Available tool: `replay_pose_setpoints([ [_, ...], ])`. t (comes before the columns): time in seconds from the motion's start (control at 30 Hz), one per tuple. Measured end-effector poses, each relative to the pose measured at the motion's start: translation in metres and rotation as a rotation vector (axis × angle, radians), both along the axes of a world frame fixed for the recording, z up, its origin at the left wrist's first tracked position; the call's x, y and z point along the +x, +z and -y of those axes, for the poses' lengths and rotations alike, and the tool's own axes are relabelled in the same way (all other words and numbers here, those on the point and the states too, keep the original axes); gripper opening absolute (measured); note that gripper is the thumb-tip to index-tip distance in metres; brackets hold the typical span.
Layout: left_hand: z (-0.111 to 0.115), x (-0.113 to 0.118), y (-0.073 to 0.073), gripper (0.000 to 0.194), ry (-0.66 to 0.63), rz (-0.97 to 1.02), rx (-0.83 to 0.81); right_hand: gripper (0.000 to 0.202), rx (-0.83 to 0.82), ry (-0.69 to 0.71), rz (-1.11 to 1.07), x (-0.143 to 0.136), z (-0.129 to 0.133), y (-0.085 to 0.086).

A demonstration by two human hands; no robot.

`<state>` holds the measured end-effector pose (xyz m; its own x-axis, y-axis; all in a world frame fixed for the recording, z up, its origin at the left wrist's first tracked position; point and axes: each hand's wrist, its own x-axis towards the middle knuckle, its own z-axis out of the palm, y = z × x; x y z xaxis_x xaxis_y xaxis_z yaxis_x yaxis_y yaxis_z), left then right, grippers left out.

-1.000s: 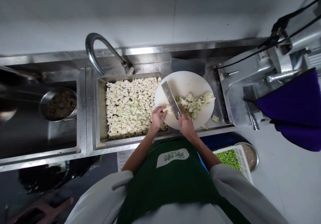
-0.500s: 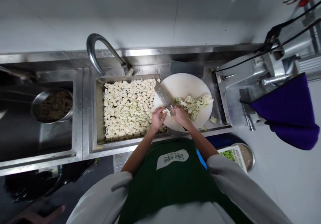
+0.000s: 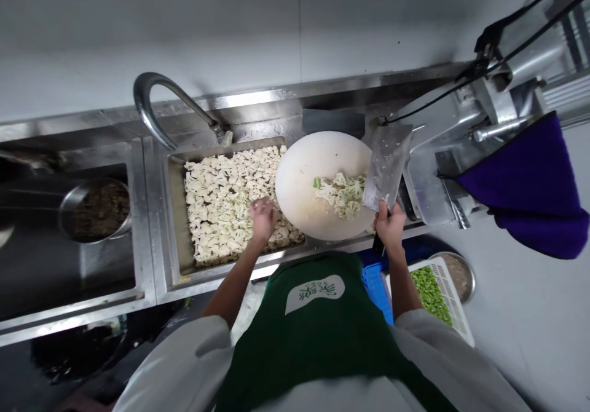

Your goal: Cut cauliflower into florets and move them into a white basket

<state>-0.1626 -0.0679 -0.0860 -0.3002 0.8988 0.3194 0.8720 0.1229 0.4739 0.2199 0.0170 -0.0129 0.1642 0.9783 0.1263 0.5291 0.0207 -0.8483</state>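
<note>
With our right hand (image 3: 391, 224), we clench the cleaver (image 3: 389, 163). Our left hand (image 3: 263, 218) is over florets (image 3: 221, 209) filling the basin (image 3: 177, 233); blur hides whether its fingers grasp anything. Most pieces appear transferred; a small cauliflower heap (image 3: 345, 197) lies uncollected on the board (image 3: 302, 175), between both hands' fingers. Far left of our left fingers, a pot (image 3: 69, 215) contains dark matter.

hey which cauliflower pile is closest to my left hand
The larger pile, spread across the sink, with your left hand at its right side. The smaller pile lies on the round white board.
</note>
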Motion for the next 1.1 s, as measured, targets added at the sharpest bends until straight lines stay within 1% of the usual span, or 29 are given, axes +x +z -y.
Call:
replay_pose_setpoints([
  [0.03, 0.006, -0.010, 0.004, 0.019, 0.090, -0.015, 0.017, 0.054, -0.005, -0.020, -0.004, 0.004, 0.004, -0.002],
  [0.07, 0.007, -0.014, 0.008, 0.019, 0.130, -0.014, 0.040, 0.054, -0.013, -0.035, -0.007, 0.007, 0.008, -0.005],
  [0.1, 0.004, -0.010, 0.011, 0.020, 0.112, 0.001, 0.062, 0.055, -0.023, -0.047, -0.010, 0.009, 0.011, -0.007],
  [0.13, -0.005, 0.000, 0.014, 0.022, 0.047, 0.026, 0.081, 0.055, -0.032, -0.057, -0.012, 0.010, 0.013, -0.008],
  [0.17, -0.019, 0.016, 0.016, 0.025, -0.055, 0.056, 0.090, 0.055, -0.041, -0.061, -0.014, 0.011, 0.016, -0.010],
  [0.2, -0.036, 0.035, 0.018, 0.028, -0.162, 0.080, 0.085, 0.055, -0.049, -0.062, -0.015, 0.011, 0.017, -0.011],
  [0.23, -0.055, 0.056, 0.020, 0.031, -0.242, 0.089, 0.071, 0.055, -0.056, -0.061, -0.015, 0.011, 0.019, -0.012],
  [0.27, -0.075, 0.075, 0.022, 0.035, -0.331, 0.095, 0.034, 0.055, -0.060, -0.057, -0.013, 0.011, 0.020, -0.012],
  [0.3, -0.092, 0.090, 0.025, 0.037, -0.392, 0.093, -0.016, 0.054, -0.062, -0.051, -0.009, 0.010, 0.022, -0.013],
  [0.33, -0.106, 0.101, 0.029, 0.039, -0.442, 0.091, -0.066, 0.053, -0.060, -0.046, -0.001, 0.010, 0.023, -0.013],
  [0.37, -0.115, 0.106, 0.032, 0.038, -0.479, 0.087, -0.108, 0.052, -0.055, -0.042, 0.013, 0.010, 0.025, -0.012],
  [0.4, -0.119, 0.107, 0.036, 0.037, -0.496, 0.079, -0.132, 0.051, -0.048, -0.040, 0.034, 0.009, 0.026, -0.011],
  [0.43, -0.117, 0.102, 0.038, 0.035, -0.503, 0.071, -0.130, 0.049, -0.041, -0.039, 0.065, 0.009, 0.028, -0.010],
  [0.47, -0.111, 0.095, 0.040, 0.034, -0.500, 0.066, -0.106, 0.047, -0.038, -0.036, 0.104, 0.007, 0.029, -0.009],
  [0.57, -0.074, 0.066, 0.038, 0.036, -0.430, 0.121, 0.043, 0.040, -0.077, -0.002, 0.256, -0.003, 0.032, -0.001],
  [0.63, -0.045, 0.054, 0.030, 0.033, -0.349, 0.204, 0.141, 0.037, -0.149, 0.069, 0.376, -0.019, 0.033, 0.007],
  [0.67, -0.033, 0.052, 0.025, 0.028, -0.311, 0.238, 0.179, 0.036, -0.188, 0.125, 0.438, -0.030, 0.033, 0.012],
  [0.73, -0.015, 0.055, 0.014, 0.018, -0.252, 0.278, 0.240, 0.036, -0.254, 0.282, 0.555, -0.054, 0.034, 0.022],
  [0.8, -0.006, 0.062, 0.006, 0.014, -0.206, 0.295, 0.298, 0.037, -0.300, 0.459, 0.648, -0.080, 0.037, 0.032],
  [0.87, -0.004, 0.070, 0.003, 0.015, -0.160, 0.303, 0.346, 0.039, -0.316, 0.588, 0.717, -0.102, 0.039, 0.038],
  [0.97, -0.005, 0.076, 0.003, 0.020, -0.126, 0.297, 0.333, 0.041, -0.298, 0.666, 0.774, -0.123, 0.041, 0.041],
  [1.1, -0.003, 0.074, 0.004, 0.024, -0.121, 0.318, 0.264, 0.040, -0.300, 0.711, 0.760, -0.136, 0.035, 0.034],
])
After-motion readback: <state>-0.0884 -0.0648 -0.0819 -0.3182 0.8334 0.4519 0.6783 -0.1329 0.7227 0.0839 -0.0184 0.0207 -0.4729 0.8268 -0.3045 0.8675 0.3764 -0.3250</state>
